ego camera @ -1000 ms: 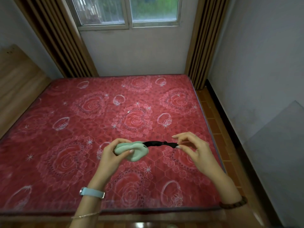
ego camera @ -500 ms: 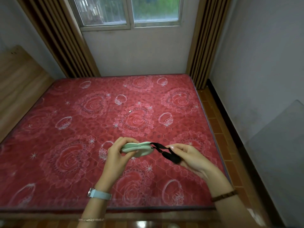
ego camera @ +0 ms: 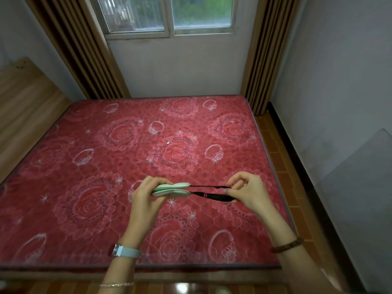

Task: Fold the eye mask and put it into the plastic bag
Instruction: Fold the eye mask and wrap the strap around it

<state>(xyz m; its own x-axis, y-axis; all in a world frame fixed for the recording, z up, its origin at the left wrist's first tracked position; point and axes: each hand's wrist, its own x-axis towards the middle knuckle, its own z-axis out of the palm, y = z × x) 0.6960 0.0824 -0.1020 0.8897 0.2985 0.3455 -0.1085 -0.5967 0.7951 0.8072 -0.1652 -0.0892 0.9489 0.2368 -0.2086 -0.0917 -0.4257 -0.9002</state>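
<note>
We logged the eye mask (ego camera: 171,188) as pale green and folded in half, its two padded halves stacked and seen edge-on. It was held up between the two hands over the near part of the mattress (ego camera: 84,166), not lying on it.

Left hand (ego camera: 146,200): fingers curled over the top of the folded mask and thumb on the near side, gripping its left end and pressing the halves together.

Right hand (ego camera: 250,192): fingers bent, with thumb and fingertips pinching the black strap (ego camera: 212,195). The strap ran in two lines from the mask's right end to that hand. The upper line was thin and drawn straight; the lower was wider and sagged a little.

Surroundings: the mattress was red and quilted, with a rose-and-ring pattern. One small white speck (ego camera: 168,142) lay near its middle, well apart from the hands. Beyond the bed was a window (ego camera: 169,15) with brown striped curtains (ego camera: 84,49) on both sides. A wooden board (ego camera: 25,98) stood along the bed's left edge. To the right we saw a strip of reddish tiled floor (ego camera: 282,166) and a grey panel (ego camera: 360,187) against the wall.

Wrists: a pale blue watch (ego camera: 127,251) and a thin chain bracelet (ego camera: 116,284) on the left arm, a brown bead bracelet (ego camera: 286,246) on the right.

Writing: we saw a small red mark on the wider strap line, too small to read.
</note>
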